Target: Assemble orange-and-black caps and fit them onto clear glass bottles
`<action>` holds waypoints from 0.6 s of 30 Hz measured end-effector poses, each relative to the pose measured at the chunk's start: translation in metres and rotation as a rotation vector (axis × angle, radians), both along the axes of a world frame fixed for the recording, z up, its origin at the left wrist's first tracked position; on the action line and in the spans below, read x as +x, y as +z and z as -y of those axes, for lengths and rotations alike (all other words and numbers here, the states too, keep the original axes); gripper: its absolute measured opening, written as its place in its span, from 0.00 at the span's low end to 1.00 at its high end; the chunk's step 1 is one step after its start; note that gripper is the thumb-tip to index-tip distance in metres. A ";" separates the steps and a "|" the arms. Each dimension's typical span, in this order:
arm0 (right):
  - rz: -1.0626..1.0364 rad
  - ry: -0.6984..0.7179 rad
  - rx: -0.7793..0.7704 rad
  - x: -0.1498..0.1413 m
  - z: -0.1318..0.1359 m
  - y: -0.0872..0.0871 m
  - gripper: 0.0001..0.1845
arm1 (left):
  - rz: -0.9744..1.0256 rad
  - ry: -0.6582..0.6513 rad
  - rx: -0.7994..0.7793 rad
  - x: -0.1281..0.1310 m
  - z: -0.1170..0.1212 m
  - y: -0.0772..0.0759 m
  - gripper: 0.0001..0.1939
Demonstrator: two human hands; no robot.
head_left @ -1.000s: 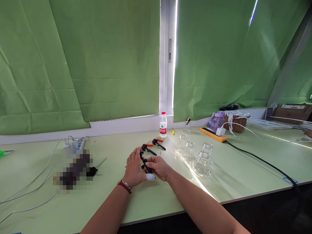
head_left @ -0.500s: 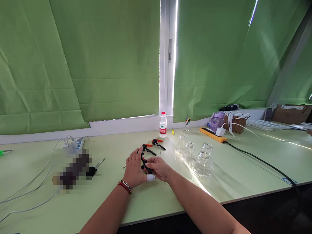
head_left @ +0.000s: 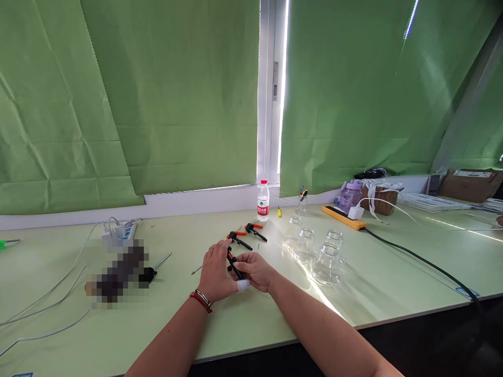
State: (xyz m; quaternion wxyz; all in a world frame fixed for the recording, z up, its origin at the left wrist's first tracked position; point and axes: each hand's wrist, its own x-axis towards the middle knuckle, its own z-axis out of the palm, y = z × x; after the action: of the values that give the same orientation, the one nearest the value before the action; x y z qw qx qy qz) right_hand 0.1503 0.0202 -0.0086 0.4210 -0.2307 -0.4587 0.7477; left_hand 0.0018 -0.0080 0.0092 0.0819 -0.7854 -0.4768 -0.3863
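Observation:
My left hand (head_left: 217, 272) is closed around a black tool with an orange-red part (head_left: 234, 264), with white wrapping on its thumb. My right hand (head_left: 255, 269) pinches the same tool from the other side, with thumb and fingers on its black lower part. A thin metal rod (head_left: 197, 270) sticks out left of my left hand; my hand hides where it ends. Just beyond my fingers lie two similar black tools, a nearer one (head_left: 240, 240) and a farther one (head_left: 256, 232), both with orange-red handles. A small thin upright piece (head_left: 258, 248) is near my right hand.
Several clear glass vessels (head_left: 327, 266) stand right of my hands. A water bottle (head_left: 263, 201) and a yellow-handled item (head_left: 279, 212) are behind. A black-handled screwdriver (head_left: 155, 267) lies left, near white cables (head_left: 58, 306). At right are an orange power strip (head_left: 343, 218) and purple bottle (head_left: 349, 197).
The metal rod left of my left hand shows farther out to the left. Both hands stay almost in place on the black tool.

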 end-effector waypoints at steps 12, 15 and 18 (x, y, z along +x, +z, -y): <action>0.004 0.053 0.009 0.003 0.001 0.005 0.20 | 0.118 -0.046 0.071 0.003 0.003 0.001 0.46; -0.008 0.092 0.032 0.004 0.001 0.006 0.20 | 0.122 -0.057 0.083 0.003 0.004 0.003 0.44; -0.011 0.078 0.030 0.004 0.000 0.005 0.21 | 0.101 -0.049 0.077 0.003 0.004 0.002 0.41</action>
State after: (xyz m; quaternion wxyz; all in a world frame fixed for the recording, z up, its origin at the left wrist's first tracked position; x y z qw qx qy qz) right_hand 0.1541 0.0200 -0.0040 0.3976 -0.2022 -0.4762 0.7578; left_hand 0.0047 -0.0115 0.0111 0.0785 -0.7726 -0.4457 -0.4453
